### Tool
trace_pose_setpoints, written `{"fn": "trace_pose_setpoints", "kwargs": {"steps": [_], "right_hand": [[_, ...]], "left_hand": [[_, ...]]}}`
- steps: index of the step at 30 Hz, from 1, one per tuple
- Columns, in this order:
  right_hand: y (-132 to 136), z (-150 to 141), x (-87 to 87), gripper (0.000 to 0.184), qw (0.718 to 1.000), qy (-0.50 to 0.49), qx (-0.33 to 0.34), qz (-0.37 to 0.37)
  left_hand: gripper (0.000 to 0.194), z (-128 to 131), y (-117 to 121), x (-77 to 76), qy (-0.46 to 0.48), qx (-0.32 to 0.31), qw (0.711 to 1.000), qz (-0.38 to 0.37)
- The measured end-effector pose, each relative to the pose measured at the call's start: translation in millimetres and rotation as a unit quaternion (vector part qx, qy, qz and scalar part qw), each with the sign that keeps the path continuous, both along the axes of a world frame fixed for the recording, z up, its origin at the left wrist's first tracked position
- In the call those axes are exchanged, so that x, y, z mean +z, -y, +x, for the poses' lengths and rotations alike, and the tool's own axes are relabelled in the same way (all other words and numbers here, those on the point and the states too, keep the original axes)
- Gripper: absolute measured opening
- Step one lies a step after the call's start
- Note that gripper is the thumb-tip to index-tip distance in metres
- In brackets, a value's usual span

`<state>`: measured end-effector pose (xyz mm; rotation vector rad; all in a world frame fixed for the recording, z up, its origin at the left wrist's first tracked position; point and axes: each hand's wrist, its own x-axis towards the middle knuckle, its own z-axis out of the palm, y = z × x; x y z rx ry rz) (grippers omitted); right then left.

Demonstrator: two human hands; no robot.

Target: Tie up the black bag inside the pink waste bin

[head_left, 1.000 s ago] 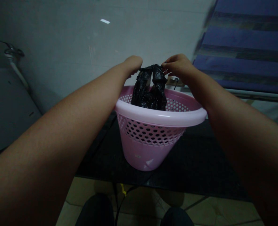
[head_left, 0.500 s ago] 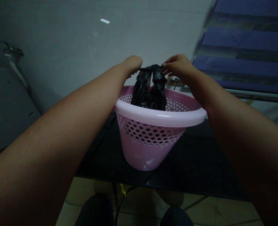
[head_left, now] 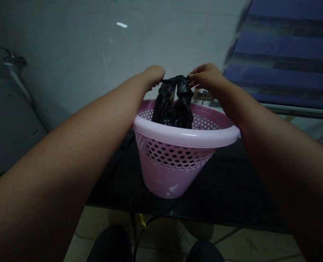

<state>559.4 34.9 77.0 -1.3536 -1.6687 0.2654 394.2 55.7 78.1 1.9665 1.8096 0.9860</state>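
Observation:
A pink plastic laundry basket (head_left: pixel 161 178) stands on a dark table, with a perforated band below its thick pale rim. A crumpled black plastic bag (head_left: pixel 174 107) hangs into the basket, and its lower part is hidden inside. My left hand (head_left: pixel 153 75) pinches one bag handle above the rim. My right hand (head_left: pixel 206 77) grips the other handle at the same height. Both hands are close together, just over the far side of the basket.
The dark table (head_left: pixel 221 200) ends in a front edge above a tiled floor (head_left: pixel 256 243), where a thin cable hangs. A pale wall (head_left: pixel 82 47) rises behind, with a metal tap (head_left: pixel 14 62) at the left. A blue striped cloth (head_left: pixel 281 51) fills the upper right.

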Motion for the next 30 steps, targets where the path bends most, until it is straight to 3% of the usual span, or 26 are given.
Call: {"fn": "trace_pose_setpoints", "kwargs": {"steps": [6, 11, 16, 19, 25, 30], "right_hand": [[-2.6, 1.6, -0.6, 0.017, 1.0, 0.004, 0.004, -0.001], [-4.6, 2.6, -0.4, 0.016, 1.0, 0.002, 0.003, 0.0], [0.0, 0.2, -0.2, 0.016, 1.0, -0.003, 0.001, -0.006], [2.0, -0.8, 0.0, 0.016, 1.0, 0.003, -0.005, -0.009], [-2.4, 1.6, -0.4, 0.012, 1.0, 0.005, -0.006, 0.002], [-6.0, 3.2, -0.8, 0.014, 1.0, -0.006, 0.004, 0.001]], "left_hand": [[0.012, -1.1, -0.9, -0.9, 0.009, 0.019, 1.0, -0.004], [0.025, -1.7, -2.6, -1.6, 0.016, 0.016, 1.0, 0.008], [0.024, -1.3, -3.3, -2.0, 0.01, -0.013, 1.0, 0.012], [0.02, -2.0, -4.3, -2.3, 0.009, 0.002, 1.0, -0.003], [0.039, -2.1, -11.2, -3.6, 0.028, 0.008, 1.0, 0.001], [0.027, -1.5, -10.8, -4.6, 0.021, -0.001, 1.0, 0.001]]}}
